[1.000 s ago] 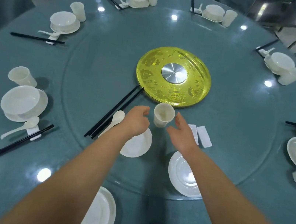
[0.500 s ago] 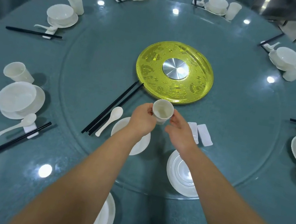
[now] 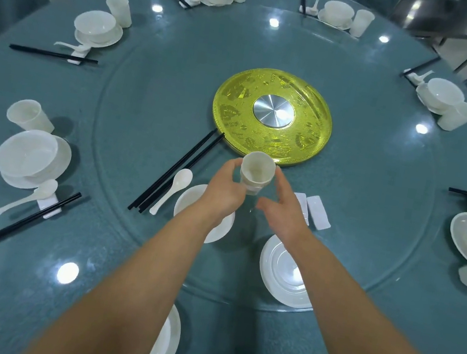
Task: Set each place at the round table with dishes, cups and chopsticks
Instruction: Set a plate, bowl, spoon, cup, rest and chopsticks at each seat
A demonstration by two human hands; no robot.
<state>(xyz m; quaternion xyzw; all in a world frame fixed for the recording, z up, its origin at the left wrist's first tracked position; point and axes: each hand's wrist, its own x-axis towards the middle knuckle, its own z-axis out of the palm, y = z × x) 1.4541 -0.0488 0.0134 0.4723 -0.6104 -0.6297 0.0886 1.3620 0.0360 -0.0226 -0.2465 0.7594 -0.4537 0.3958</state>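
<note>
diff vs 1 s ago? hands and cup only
Both hands closed in on the stacked cups. The left hand now grips them; the right hand is open beside them. They look slightly lifted. Loose chopsticks, spoon and plates unchanged.

- At 12 o'clock of the hands, the gold turntable disc (image 3: pixel 271 121) blocks the way forward.
- At 9 o'clock, loose black chopsticks (image 3: pixel 176 171) and a white spoon (image 3: pixel 173 188) lie across the glass.
- At 3 o'clock, two white chopstick rests (image 3: pixel 317 211); bare glass beyond them.
- At 6 o'clock, a bowl (image 3: pixel 191 204) and stacked plates (image 3: pixel 284 273).
</note>
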